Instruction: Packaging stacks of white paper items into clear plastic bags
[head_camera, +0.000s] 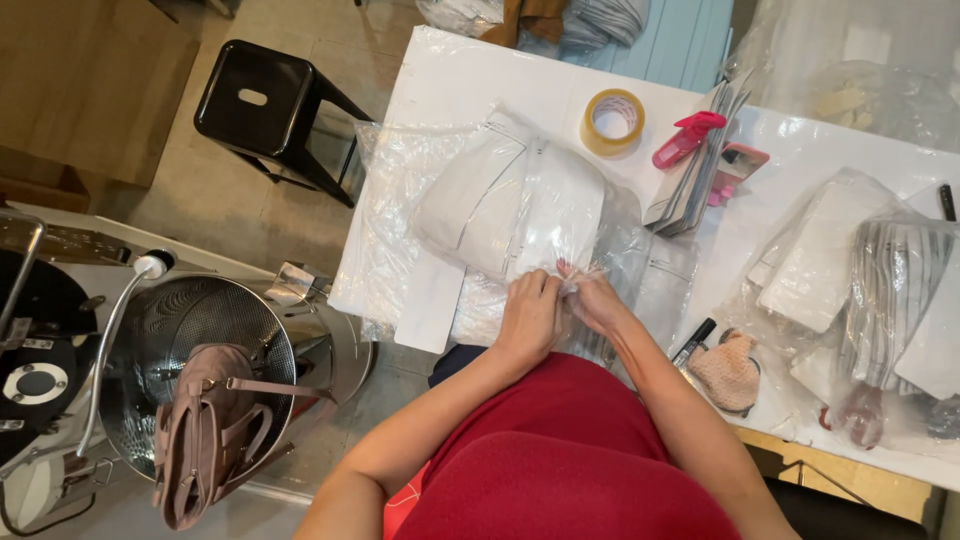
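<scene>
Pinching clear plastic bag (600, 262) between both hands' fingers (566, 277), white garment (510, 205) just beyond

- White folded garment (510, 205) in clear plastic is lying just beyond the fingertips (565, 270).
- Yellow tape roll (612, 121) is sitting farther beyond the fingers.
- Pink clip (688, 138) is showing beside it.
- Grey-striped fabric (893, 290) is lying far right of the fingers.
- Black stool (262, 100) is standing far left.

A white table (450, 80) stands on a beige tiled floor (240, 215), with a black metal stool (262, 100) beside it.
</scene>
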